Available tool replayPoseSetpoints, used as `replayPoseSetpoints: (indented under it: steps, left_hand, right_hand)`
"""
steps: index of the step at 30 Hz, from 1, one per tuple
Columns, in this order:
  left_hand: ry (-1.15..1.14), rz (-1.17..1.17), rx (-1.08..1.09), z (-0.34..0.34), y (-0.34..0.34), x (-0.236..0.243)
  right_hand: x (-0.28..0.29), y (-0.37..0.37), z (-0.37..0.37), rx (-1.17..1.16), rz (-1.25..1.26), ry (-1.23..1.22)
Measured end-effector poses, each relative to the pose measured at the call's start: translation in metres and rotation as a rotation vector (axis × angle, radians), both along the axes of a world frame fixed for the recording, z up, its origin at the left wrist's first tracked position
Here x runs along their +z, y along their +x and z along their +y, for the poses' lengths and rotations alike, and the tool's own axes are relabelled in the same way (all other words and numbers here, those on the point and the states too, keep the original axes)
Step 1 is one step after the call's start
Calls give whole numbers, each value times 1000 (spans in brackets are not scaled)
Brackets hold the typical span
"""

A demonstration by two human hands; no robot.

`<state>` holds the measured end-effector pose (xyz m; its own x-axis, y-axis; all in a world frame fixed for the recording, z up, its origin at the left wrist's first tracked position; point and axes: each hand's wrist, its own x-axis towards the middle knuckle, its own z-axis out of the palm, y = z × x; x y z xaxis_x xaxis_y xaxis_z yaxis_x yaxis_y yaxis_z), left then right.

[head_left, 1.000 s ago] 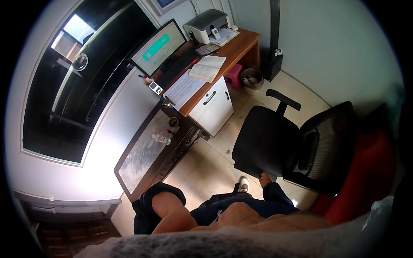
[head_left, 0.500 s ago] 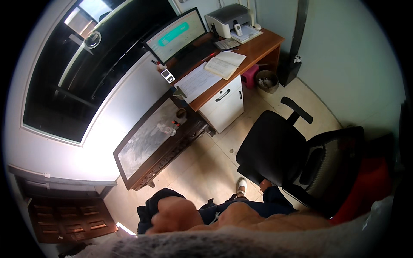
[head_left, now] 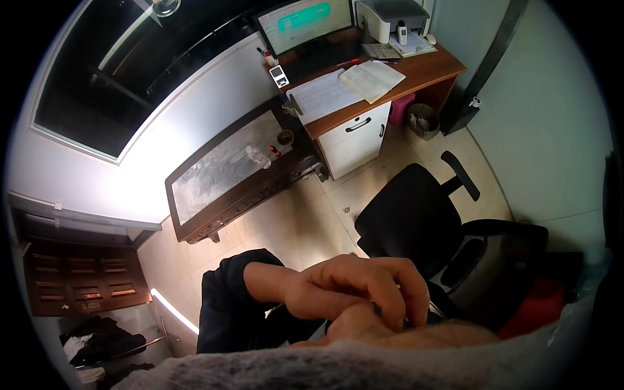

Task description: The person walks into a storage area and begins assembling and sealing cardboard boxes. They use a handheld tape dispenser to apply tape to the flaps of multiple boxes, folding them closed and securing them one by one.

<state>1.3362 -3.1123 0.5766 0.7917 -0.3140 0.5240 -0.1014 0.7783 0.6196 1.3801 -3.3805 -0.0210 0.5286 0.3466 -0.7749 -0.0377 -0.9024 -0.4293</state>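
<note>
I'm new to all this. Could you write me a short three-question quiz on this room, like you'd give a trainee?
1. True or false: In the picture, the black padded office chair is to the right of the low dark-wood table with a grey-and-white top.
2. Which stands on the brown wooden desk? A) pink plastic stool B) grey-and-white printer C) round brown waste bin
3. Fill in: The bare, half-curled hand in view is the person's ____ hand.

Key: 1. True. 2. B. 3. Left.
</note>
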Motion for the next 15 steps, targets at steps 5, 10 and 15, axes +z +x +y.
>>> replayPoseSetpoints:
  steps: [5, 10, 15]
  left_hand:
    - [-115, 24, -32, 7, -18, 1]
    - [-53, 10, 121, 24, -47, 8]
    - [-133, -74, 291, 37, -87, 4]
  right_hand:
    - [0, -2, 6, 21, 28, -7]
    - [1, -4, 18, 86, 47, -23]
    - [3, -8, 42, 160, 56, -36]
